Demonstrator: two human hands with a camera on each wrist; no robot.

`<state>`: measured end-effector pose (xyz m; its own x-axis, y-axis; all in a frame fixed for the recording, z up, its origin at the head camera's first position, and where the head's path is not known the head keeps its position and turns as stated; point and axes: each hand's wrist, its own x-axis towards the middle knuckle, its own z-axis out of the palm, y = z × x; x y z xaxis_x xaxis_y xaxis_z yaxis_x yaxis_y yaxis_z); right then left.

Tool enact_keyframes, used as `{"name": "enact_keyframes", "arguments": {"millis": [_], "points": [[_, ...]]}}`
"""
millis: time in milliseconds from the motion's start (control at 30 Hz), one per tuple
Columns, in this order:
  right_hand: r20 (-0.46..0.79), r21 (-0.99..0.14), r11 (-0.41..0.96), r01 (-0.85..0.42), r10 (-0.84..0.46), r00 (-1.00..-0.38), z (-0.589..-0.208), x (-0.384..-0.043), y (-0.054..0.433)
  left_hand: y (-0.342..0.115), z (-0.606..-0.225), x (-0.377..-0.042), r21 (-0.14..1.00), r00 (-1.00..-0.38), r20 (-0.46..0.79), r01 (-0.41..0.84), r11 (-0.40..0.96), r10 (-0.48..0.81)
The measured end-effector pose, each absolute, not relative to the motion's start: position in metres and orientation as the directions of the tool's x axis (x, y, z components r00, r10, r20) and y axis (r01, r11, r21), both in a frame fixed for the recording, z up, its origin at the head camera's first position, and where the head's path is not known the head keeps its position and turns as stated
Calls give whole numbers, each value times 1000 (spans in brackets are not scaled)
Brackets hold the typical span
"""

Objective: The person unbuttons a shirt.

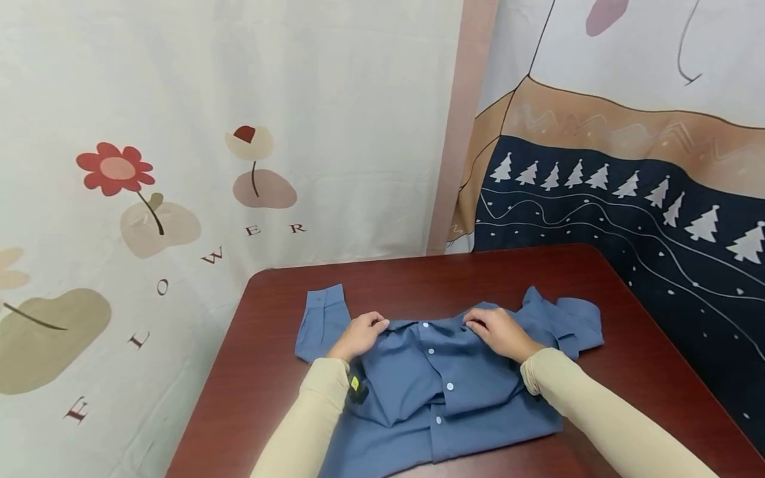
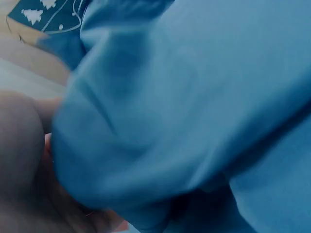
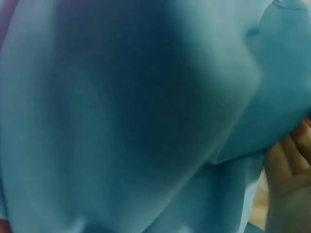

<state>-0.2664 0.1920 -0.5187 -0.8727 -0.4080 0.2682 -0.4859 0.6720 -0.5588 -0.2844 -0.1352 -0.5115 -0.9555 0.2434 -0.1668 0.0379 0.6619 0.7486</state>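
Observation:
A blue button-up shirt (image 1: 406, 382) lies on the table, its lower part folded over below and white buttons running down its middle. My left hand (image 1: 360, 335) pinches the shirt's far edge on the left, and my right hand (image 1: 502, 332) pinches that edge on the right. The cloth between them is raised and wrinkled. One sleeve (image 1: 323, 322) sticks out at the far left; the other sleeve (image 1: 576, 322) lies bunched at the right. Blue cloth (image 2: 170, 97) fills most of the left wrist view and hides the fingertips. Fingers (image 3: 294, 155) show against the shirt in the right wrist view.
The dark red-brown table (image 1: 239, 398) has rounded far corners. Behind it hangs a pale curtain (image 1: 358, 133) with printed flowers and letters. At the right, a navy cloth (image 1: 568, 206) printed with white trees borders the table. A small black device (image 1: 357, 388) sits at my left wrist.

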Motion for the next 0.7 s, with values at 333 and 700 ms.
{"name": "enact_keyframes", "arguments": {"millis": [333, 700], "points": [[-54, -455, 869, -196, -247, -968, -536, -265, 189, -141, -535, -288, 754, -870, -249, 101, 649, 425], [-102, -496, 846, -198, -283, -954, -542, -277, 180, -134, -534, -283, 800, -827, -79, 280, 530, 556]]}}
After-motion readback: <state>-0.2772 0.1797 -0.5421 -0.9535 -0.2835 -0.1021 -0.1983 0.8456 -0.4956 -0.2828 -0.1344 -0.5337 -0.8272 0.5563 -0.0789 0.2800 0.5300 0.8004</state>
